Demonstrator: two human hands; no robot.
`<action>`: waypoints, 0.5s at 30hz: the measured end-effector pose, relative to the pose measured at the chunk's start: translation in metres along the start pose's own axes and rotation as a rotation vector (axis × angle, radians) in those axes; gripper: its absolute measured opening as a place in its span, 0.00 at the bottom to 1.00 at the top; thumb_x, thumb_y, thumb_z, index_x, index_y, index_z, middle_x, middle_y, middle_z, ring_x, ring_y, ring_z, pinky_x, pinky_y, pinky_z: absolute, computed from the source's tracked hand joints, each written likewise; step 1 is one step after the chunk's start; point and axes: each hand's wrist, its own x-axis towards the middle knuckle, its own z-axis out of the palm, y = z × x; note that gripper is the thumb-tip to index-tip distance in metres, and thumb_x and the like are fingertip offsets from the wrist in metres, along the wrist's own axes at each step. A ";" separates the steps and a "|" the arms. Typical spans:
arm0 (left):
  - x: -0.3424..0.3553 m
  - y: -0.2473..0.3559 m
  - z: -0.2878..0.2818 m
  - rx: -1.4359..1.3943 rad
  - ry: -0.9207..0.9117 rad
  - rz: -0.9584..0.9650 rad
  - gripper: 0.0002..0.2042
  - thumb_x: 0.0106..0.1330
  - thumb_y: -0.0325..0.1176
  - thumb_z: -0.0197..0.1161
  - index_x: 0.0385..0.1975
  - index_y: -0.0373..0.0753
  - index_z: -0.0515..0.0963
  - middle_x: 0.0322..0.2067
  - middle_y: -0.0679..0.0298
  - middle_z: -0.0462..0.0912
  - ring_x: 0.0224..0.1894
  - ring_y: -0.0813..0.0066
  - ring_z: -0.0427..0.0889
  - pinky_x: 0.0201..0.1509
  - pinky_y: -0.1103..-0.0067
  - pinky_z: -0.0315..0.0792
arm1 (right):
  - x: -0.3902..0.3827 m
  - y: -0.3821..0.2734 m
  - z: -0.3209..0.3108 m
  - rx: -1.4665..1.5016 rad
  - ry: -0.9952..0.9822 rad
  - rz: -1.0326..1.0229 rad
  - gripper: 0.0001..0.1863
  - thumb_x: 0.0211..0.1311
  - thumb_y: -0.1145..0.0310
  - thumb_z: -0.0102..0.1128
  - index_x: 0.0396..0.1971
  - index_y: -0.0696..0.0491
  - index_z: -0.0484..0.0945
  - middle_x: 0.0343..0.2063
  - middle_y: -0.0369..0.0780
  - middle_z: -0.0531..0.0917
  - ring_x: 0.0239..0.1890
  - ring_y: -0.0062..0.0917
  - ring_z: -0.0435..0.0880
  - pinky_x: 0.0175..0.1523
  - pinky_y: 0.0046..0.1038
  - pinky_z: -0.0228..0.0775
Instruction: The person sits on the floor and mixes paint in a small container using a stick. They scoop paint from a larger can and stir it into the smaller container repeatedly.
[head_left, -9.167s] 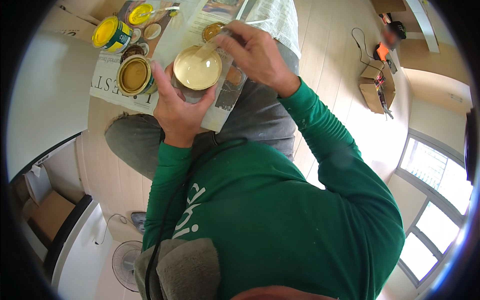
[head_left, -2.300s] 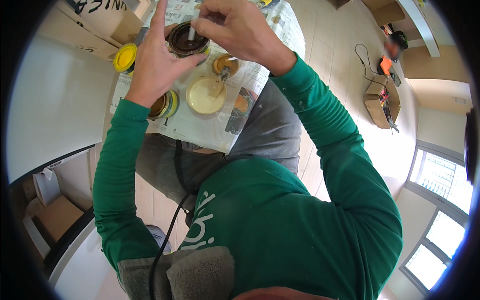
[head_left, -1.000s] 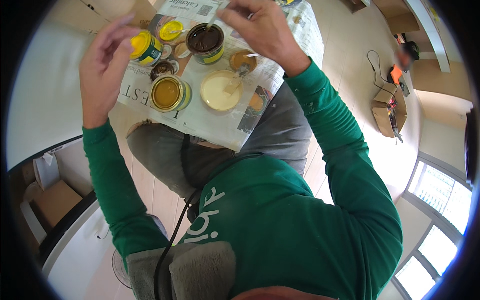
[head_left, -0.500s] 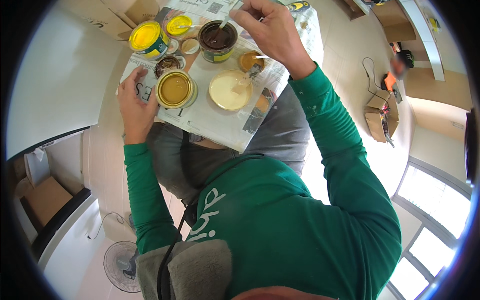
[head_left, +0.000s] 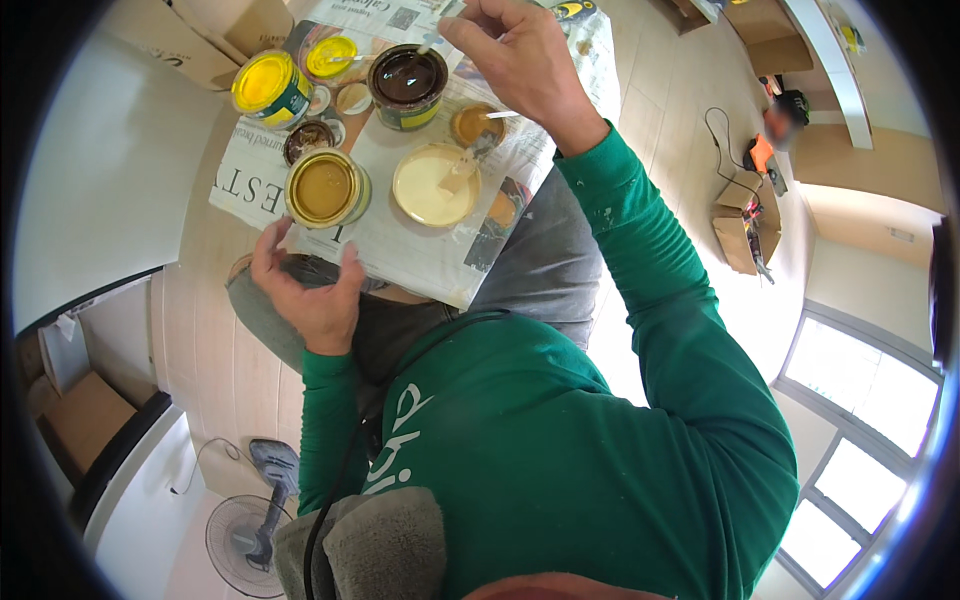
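Note:
My right hand (head_left: 520, 65) is closed in a pinch on a thin stirring stick (head_left: 428, 42) at the far rim of a can of dark brown paint (head_left: 408, 78); the fingers hide part of the stick. My left hand (head_left: 312, 295) is open, thumb and fingers apart, just nearer to me than a can of ochre paint (head_left: 325, 190). To the right of that can lies a round lid of cream paint (head_left: 425, 185), with a paint-smeared spatula (head_left: 465, 175) resting across it. Behind the spatula is a small ochre-coated lid (head_left: 475, 125).
Newspaper (head_left: 385, 245) covers the work surface. A yellow paint can (head_left: 268, 85), a yellow lid (head_left: 332, 57) and a brown-smeared lid (head_left: 308, 143) stand at the left. A fan (head_left: 245, 540) is on the floor, lower left. An open box (head_left: 740, 240) with tools lies at right.
The stick has come up out of the dark brown paint to the rim. My left hand has moved from the ochre can's left side toward me. The view has shifted slightly.

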 end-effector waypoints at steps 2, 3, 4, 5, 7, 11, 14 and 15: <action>0.005 0.019 0.014 0.009 -0.019 -0.091 0.55 0.54 0.38 0.87 0.80 0.31 0.59 0.68 0.46 0.74 0.70 0.53 0.72 0.75 0.60 0.65 | -0.001 0.001 0.003 -0.016 -0.022 -0.016 0.17 0.68 0.57 0.71 0.39 0.58 0.88 0.24 0.42 0.85 0.26 0.26 0.82 0.37 0.33 0.77; 0.010 0.021 0.018 0.039 -0.067 -0.118 0.61 0.53 0.41 0.90 0.84 0.31 0.54 0.69 0.42 0.70 0.72 0.49 0.69 0.78 0.56 0.63 | -0.005 -0.006 0.000 0.034 -0.080 -0.001 0.17 0.68 0.58 0.71 0.39 0.58 0.88 0.24 0.42 0.85 0.26 0.26 0.82 0.37 0.33 0.77; 0.016 0.022 0.021 0.073 -0.085 -0.101 0.61 0.53 0.40 0.90 0.84 0.31 0.54 0.69 0.43 0.71 0.72 0.49 0.70 0.78 0.56 0.63 | -0.007 -0.010 -0.001 0.083 -0.137 0.015 0.16 0.68 0.58 0.71 0.39 0.58 0.88 0.25 0.42 0.85 0.26 0.26 0.82 0.37 0.33 0.78; 0.022 0.023 0.023 0.105 -0.104 -0.084 0.61 0.53 0.39 0.90 0.84 0.31 0.54 0.68 0.43 0.72 0.71 0.50 0.71 0.78 0.56 0.64 | -0.006 -0.007 0.003 0.138 -0.055 -0.005 0.16 0.68 0.58 0.71 0.38 0.57 0.88 0.25 0.43 0.86 0.26 0.27 0.83 0.36 0.34 0.78; 0.034 0.028 0.025 0.066 -0.126 -0.115 0.60 0.53 0.38 0.90 0.84 0.31 0.54 0.68 0.44 0.73 0.70 0.51 0.74 0.77 0.58 0.66 | -0.003 -0.004 0.000 0.061 -0.014 -0.044 0.14 0.72 0.61 0.71 0.38 0.58 0.87 0.23 0.36 0.80 0.26 0.19 0.75 0.33 0.29 0.71; 0.056 0.039 0.022 -0.115 -0.120 -0.174 0.57 0.56 0.34 0.88 0.83 0.31 0.55 0.68 0.45 0.76 0.68 0.57 0.79 0.74 0.63 0.72 | -0.009 -0.020 -0.008 0.053 -0.074 -0.053 0.13 0.74 0.62 0.71 0.37 0.58 0.87 0.22 0.34 0.78 0.26 0.14 0.72 0.32 0.26 0.67; 0.084 0.050 0.013 -0.069 -0.143 -0.027 0.53 0.59 0.32 0.87 0.81 0.31 0.58 0.70 0.46 0.75 0.68 0.60 0.81 0.73 0.67 0.75 | -0.007 -0.009 -0.006 0.066 -0.015 -0.059 0.13 0.74 0.62 0.72 0.38 0.58 0.87 0.23 0.37 0.81 0.27 0.16 0.75 0.34 0.27 0.71; 0.103 0.053 0.007 -0.010 -0.165 0.038 0.53 0.59 0.33 0.87 0.81 0.31 0.58 0.69 0.46 0.76 0.68 0.60 0.82 0.73 0.67 0.76 | -0.008 -0.007 -0.006 0.039 -0.038 -0.086 0.13 0.74 0.62 0.72 0.38 0.58 0.87 0.24 0.37 0.82 0.28 0.17 0.76 0.35 0.27 0.72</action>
